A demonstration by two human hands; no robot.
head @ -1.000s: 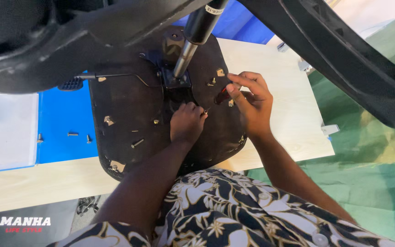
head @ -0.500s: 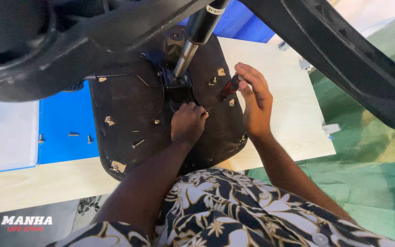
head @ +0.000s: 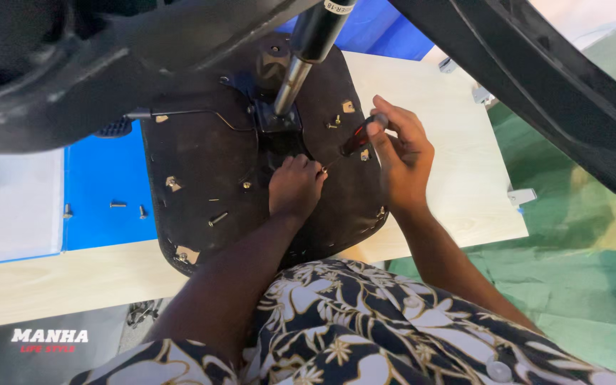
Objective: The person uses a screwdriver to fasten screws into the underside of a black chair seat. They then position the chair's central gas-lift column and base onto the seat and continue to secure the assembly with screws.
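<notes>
A person's right hand [head: 401, 160] grips a red-and-black screwdriver [head: 356, 139] by its handle, fingers closed around it, while the left hand [head: 295, 187] pinches its fingertips at the tip, on the mechanism at the middle of an upturned chair seat [head: 201, 153]. The slim tool looks light and rigid. The seat lies on a pale wooden table [head: 429, 100]; loose screws [head: 112, 207] rest on a blue sheet [head: 101, 178] to the left.

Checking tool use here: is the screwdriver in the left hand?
No: the right hand grips the screwdriver, while the left hand rests on the chair seat underside.
</notes>
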